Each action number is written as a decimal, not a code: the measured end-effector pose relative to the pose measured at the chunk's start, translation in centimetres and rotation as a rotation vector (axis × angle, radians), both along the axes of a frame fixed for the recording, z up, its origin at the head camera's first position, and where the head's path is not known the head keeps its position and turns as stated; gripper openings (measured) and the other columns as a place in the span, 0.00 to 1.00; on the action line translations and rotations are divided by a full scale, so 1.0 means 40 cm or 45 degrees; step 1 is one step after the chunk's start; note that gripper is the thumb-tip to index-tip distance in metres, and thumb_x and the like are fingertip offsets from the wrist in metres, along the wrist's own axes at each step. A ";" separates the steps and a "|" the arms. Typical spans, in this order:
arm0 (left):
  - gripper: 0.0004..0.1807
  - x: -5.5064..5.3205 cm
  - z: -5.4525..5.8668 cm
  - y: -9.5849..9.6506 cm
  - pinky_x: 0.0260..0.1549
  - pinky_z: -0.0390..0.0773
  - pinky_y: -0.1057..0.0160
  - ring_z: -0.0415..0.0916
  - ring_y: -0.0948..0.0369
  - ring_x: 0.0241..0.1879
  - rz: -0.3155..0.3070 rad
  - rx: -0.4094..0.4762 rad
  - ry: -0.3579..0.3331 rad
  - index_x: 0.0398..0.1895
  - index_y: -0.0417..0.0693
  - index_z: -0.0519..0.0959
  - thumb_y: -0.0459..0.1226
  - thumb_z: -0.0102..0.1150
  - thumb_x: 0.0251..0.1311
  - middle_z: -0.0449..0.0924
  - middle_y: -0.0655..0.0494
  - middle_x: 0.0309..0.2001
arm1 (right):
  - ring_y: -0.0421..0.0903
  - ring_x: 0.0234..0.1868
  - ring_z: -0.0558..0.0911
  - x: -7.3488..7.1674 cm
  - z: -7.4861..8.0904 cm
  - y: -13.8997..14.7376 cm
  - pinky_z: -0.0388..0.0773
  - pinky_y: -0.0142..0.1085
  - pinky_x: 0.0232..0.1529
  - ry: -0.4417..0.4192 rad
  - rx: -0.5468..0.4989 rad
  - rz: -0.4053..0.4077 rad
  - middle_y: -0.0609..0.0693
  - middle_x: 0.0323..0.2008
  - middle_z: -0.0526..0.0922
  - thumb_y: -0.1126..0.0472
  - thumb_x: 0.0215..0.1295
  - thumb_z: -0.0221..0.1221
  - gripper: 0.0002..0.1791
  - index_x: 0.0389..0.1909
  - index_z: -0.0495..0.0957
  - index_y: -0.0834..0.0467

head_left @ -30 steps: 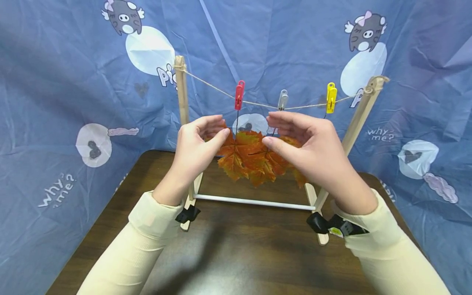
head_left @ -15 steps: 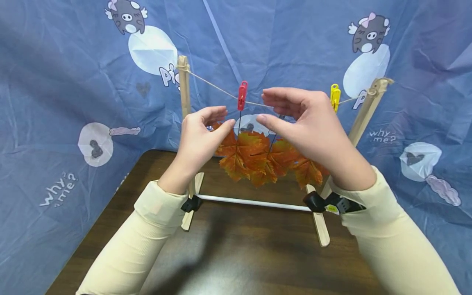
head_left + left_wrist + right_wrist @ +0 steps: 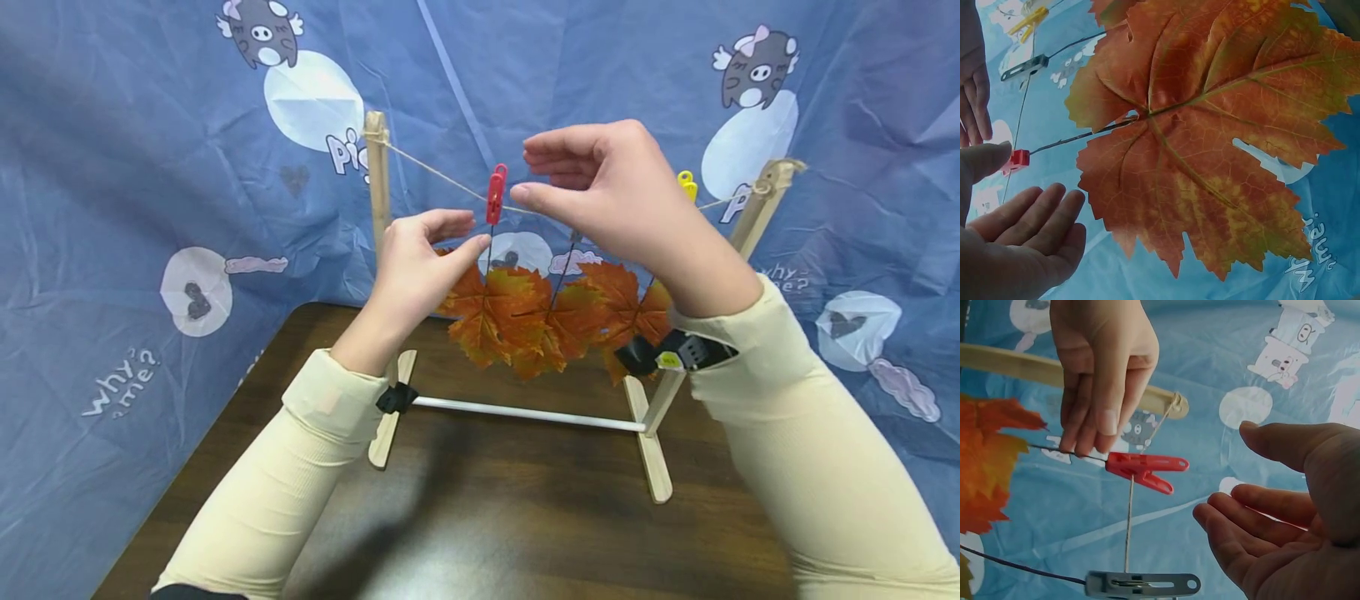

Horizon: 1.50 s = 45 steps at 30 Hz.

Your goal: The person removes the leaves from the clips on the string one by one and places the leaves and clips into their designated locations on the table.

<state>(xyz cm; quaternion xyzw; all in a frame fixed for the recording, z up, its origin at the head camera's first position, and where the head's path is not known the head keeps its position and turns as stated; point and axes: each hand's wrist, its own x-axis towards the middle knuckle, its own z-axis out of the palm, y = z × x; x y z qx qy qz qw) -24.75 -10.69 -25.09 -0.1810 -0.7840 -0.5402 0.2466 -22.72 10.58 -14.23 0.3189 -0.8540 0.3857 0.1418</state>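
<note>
Red plastic clothespin point(image 3: 496, 196), clipped on thin beige twine point(image 3: 437, 172), stands nearly upright, long axis towards twelve o'clock. From the bare right hand point(image 3: 603, 179) it lies at nine; from the left hand point(image 3: 426, 260), seemingly nearer, towards two. Both are empty, thumbs well parted from gently bent fingers; whether the left touches the thin dark leaf stem point(image 3: 489, 258), I can't tell.

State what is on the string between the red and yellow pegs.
The grey peg sits between the red peg and the yellow peg, seen in the left wrist view; the right hand mostly hides it in the head view.
</note>
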 end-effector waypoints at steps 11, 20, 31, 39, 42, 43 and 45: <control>0.15 -0.015 0.005 0.003 0.41 0.81 0.61 0.84 0.60 0.42 -0.029 -0.132 -0.022 0.47 0.39 0.88 0.39 0.72 0.61 0.88 0.52 0.41 | 0.42 0.53 0.83 -0.045 0.046 -0.025 0.77 0.37 0.54 0.027 0.233 -0.028 0.51 0.53 0.85 0.49 0.64 0.70 0.28 0.60 0.82 0.61; 0.12 -0.036 -0.006 0.005 0.33 0.79 0.63 0.83 0.62 0.34 -0.043 -0.197 0.001 0.42 0.40 0.89 0.40 0.72 0.61 0.88 0.54 0.37 | 0.42 0.55 0.82 -0.083 0.066 -0.036 0.77 0.39 0.55 -0.073 0.438 -0.056 0.51 0.53 0.85 0.42 0.64 0.68 0.33 0.62 0.80 0.60; 0.07 -0.030 -0.011 0.016 0.25 0.71 0.65 0.75 0.61 0.26 -0.044 -0.241 0.008 0.36 0.41 0.90 0.36 0.71 0.62 0.87 0.56 0.30 | 0.44 0.50 0.82 -0.119 0.074 -0.051 0.76 0.44 0.54 -0.132 0.592 0.017 0.49 0.48 0.87 0.37 0.65 0.64 0.30 0.55 0.85 0.58; 0.06 -0.037 -0.022 0.012 0.27 0.72 0.63 0.74 0.61 0.25 -0.041 -0.266 0.029 0.35 0.41 0.90 0.35 0.69 0.64 0.86 0.57 0.29 | 0.43 0.42 0.82 -0.129 0.069 -0.056 0.74 0.42 0.47 -0.138 0.619 0.044 0.46 0.39 0.88 0.42 0.71 0.61 0.20 0.47 0.89 0.53; 0.06 -0.039 -0.024 0.011 0.27 0.73 0.63 0.75 0.62 0.26 -0.038 -0.272 0.024 0.36 0.41 0.91 0.35 0.68 0.65 0.87 0.57 0.30 | 0.42 0.41 0.82 -0.131 0.069 -0.056 0.74 0.41 0.47 -0.142 0.615 0.046 0.46 0.38 0.88 0.42 0.71 0.62 0.19 0.46 0.90 0.53; 0.06 -0.040 -0.024 0.011 0.28 0.73 0.63 0.75 0.62 0.26 -0.037 -0.274 0.022 0.36 0.41 0.91 0.35 0.68 0.65 0.87 0.57 0.30 | 0.41 0.41 0.82 -0.132 0.069 -0.056 0.75 0.41 0.47 -0.143 0.613 0.044 0.46 0.37 0.89 0.42 0.70 0.62 0.19 0.45 0.90 0.52; 0.06 -0.041 -0.023 0.011 0.28 0.73 0.63 0.75 0.62 0.26 -0.034 -0.280 0.023 0.35 0.41 0.91 0.35 0.68 0.65 0.87 0.57 0.30 | 0.41 0.41 0.82 -0.133 0.069 -0.056 0.75 0.41 0.46 -0.154 0.595 0.040 0.46 0.37 0.89 0.40 0.68 0.63 0.20 0.43 0.90 0.52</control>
